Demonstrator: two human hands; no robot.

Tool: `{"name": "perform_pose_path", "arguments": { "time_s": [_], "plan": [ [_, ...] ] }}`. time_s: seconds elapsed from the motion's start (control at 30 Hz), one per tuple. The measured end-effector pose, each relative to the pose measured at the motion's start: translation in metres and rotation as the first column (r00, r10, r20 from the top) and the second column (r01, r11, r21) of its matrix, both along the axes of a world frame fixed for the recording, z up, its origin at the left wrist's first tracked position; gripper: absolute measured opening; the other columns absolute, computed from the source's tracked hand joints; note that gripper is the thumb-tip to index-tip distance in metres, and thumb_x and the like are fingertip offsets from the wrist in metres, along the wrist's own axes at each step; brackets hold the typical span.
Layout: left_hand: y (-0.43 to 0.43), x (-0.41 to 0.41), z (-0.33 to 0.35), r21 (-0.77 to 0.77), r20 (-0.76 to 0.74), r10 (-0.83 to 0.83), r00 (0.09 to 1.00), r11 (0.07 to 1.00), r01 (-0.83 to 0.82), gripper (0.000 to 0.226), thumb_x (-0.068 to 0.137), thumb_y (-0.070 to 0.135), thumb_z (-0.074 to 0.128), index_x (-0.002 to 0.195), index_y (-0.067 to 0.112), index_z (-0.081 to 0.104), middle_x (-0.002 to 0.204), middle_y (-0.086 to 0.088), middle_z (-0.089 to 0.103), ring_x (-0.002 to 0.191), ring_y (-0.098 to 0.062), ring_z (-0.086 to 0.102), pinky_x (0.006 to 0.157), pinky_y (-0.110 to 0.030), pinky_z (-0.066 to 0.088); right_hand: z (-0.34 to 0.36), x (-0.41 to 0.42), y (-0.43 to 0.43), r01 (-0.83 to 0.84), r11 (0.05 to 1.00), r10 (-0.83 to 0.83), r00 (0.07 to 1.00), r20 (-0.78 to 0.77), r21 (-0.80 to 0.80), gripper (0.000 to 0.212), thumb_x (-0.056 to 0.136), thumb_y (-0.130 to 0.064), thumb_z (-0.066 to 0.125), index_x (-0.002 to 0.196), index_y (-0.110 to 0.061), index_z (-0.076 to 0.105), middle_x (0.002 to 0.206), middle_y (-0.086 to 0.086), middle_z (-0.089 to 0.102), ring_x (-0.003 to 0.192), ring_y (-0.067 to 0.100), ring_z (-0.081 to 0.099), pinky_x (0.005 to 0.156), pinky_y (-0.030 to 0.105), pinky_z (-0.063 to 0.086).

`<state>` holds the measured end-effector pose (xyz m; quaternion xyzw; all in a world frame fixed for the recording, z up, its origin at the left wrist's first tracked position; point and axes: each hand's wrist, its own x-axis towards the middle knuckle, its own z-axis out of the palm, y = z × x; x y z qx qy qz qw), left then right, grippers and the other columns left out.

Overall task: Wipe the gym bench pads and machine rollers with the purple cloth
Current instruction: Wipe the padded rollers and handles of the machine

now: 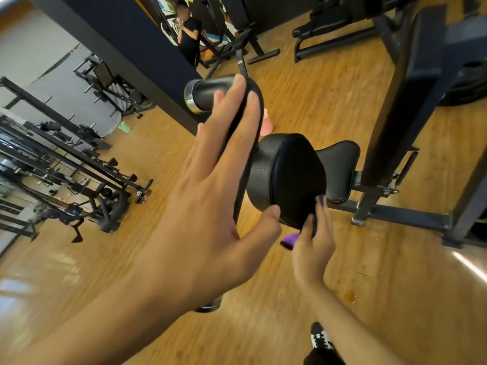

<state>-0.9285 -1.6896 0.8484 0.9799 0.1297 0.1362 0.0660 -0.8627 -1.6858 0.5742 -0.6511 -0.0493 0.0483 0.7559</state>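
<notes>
At one black roller (287, 177), left hand (210, 185), right hand (313, 241), one purple cloth (290, 239)

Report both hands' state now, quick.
Left hand: open, straight fingers resting on the machine's curved black bar.
Right hand: open, fingers pressing the purple cloth against the roller pad.

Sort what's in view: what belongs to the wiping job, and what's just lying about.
Job: purple cloth, roller pad, seat pad, left hand, right hand.
Lying about: pink cup, green bin.
</notes>
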Motion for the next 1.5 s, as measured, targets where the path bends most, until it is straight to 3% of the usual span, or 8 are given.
{"name": "perform_pose_path", "arguments": {
  "time_s": [0.17, 0.43, 0.6, 0.73, 0.83, 0.93, 1.27, 1.5],
  "plan": [
    [0.004, 0.004, -0.003, 0.007, -0.008, -0.002, 1.000, 1.000, 0.002, 0.095, 0.087, 0.022, 0.067, 0.164, 0.004, 0.013, 0.174, -0.006, 0.005, 0.162, -0.019, 0.000, 0.129, -0.055, 0.016, 0.007, 0.112, 0.029, -0.065, 0.997, 0.057, 0.981, -0.186, -0.037, 0.040, 0.109, -0.019, 0.046, 0.147, -0.018, 0.054, 0.147, -0.002, 0.056, 0.140, 0.014, 0.047, 0.117, 0.031, 0.037],
    [0.005, 0.010, 0.000, -0.011, 0.009, -0.028, 1.000, 1.000, 0.028, 0.100, 0.082, 0.018, 0.070, 0.164, 0.004, 0.014, 0.174, -0.005, 0.006, 0.162, -0.019, 0.001, 0.129, -0.046, 0.016, 0.003, 0.016, 0.006, 0.021, 1.000, -0.020, 0.999, 0.039, -0.008, 0.041, 0.109, -0.013, 0.047, 0.150, -0.011, 0.050, 0.149, -0.006, 0.052, 0.139, 0.002, 0.044, 0.106, 0.006, 0.036],
    [0.004, -0.001, -0.002, -0.033, -0.017, -0.002, 1.000, 0.999, 0.001, 0.100, 0.084, 0.019, 0.070, 0.165, 0.007, 0.013, 0.175, -0.003, 0.004, 0.162, -0.020, -0.001, 0.129, -0.052, 0.016, 0.015, 0.103, 0.028, 0.003, 1.000, -0.012, 0.942, -0.336, -0.027, 0.032, 0.109, -0.016, 0.043, 0.137, -0.013, 0.060, 0.116, -0.007, 0.057, 0.129, 0.021, 0.056, 0.097, 0.024, 0.039],
    [0.001, 0.005, -0.001, -0.030, 0.025, -0.007, 1.000, 1.000, 0.008, 0.099, 0.083, 0.022, 0.069, 0.165, 0.009, 0.015, 0.175, 0.000, 0.006, 0.162, -0.018, 0.000, 0.128, -0.044, 0.016, 0.094, 0.083, 0.029, 0.048, 0.995, -0.053, 0.997, 0.056, 0.087, 0.034, 0.107, -0.013, 0.048, 0.138, -0.012, 0.062, 0.137, 0.002, 0.064, 0.133, 0.013, 0.054, 0.102, 0.007, 0.039],
    [0.002, 0.009, 0.000, -0.033, 0.016, -0.013, 1.000, 0.999, 0.014, 0.100, 0.081, 0.018, 0.070, 0.164, 0.006, 0.016, 0.174, -0.003, 0.007, 0.162, -0.019, 0.001, 0.129, -0.047, 0.018, 0.095, 0.079, 0.032, 0.041, 0.995, -0.064, 0.954, 0.294, 0.086, 0.037, 0.107, -0.015, 0.049, 0.142, -0.006, 0.056, 0.143, 0.004, 0.060, 0.139, 0.018, 0.052, 0.115, 0.024, 0.040],
    [0.002, 0.006, -0.002, -0.048, 0.008, -0.001, 1.000, 0.999, 0.002, 0.097, 0.083, 0.024, 0.067, 0.164, 0.006, 0.017, 0.174, -0.003, 0.007, 0.162, -0.020, 0.001, 0.129, -0.045, 0.017, 0.075, 0.076, 0.023, -0.089, 0.995, 0.081, 0.980, 0.180, 0.039, 0.048, 0.106, -0.039, 0.048, 0.151, -0.021, 0.047, 0.150, -0.001, 0.055, 0.144, 0.014, 0.045, 0.121, 0.046, 0.035],
    [0.001, 0.008, -0.003, 0.006, 0.001, 0.007, 1.000, 1.000, -0.007, 0.094, 0.087, 0.025, 0.065, 0.165, 0.007, 0.016, 0.174, -0.003, 0.006, 0.162, -0.020, 0.000, 0.128, -0.045, 0.017, 0.091, 0.015, 0.010, -0.053, 0.991, -0.013, 0.877, 0.480, 0.124, 0.039, 0.099, 0.005, 0.058, 0.138, 0.008, 0.055, 0.147, 0.020, 0.054, 0.143, 0.029, 0.047, 0.118, 0.045, 0.041],
    [0.003, 0.005, -0.001, 0.032, -0.022, 0.032, 0.999, 0.999, -0.031, 0.099, 0.083, 0.022, 0.069, 0.165, 0.007, 0.014, 0.175, -0.004, 0.005, 0.162, -0.021, -0.002, 0.128, -0.054, 0.018, 0.139, 0.090, 0.042, -0.065, 0.998, 0.052, 0.910, 0.412, 0.017, 0.033, 0.101, -0.010, 0.058, 0.133, -0.006, 0.066, 0.135, 0.008, 0.067, 0.140, 0.010, 0.047, 0.114, 0.039, 0.043]
  ]
}}
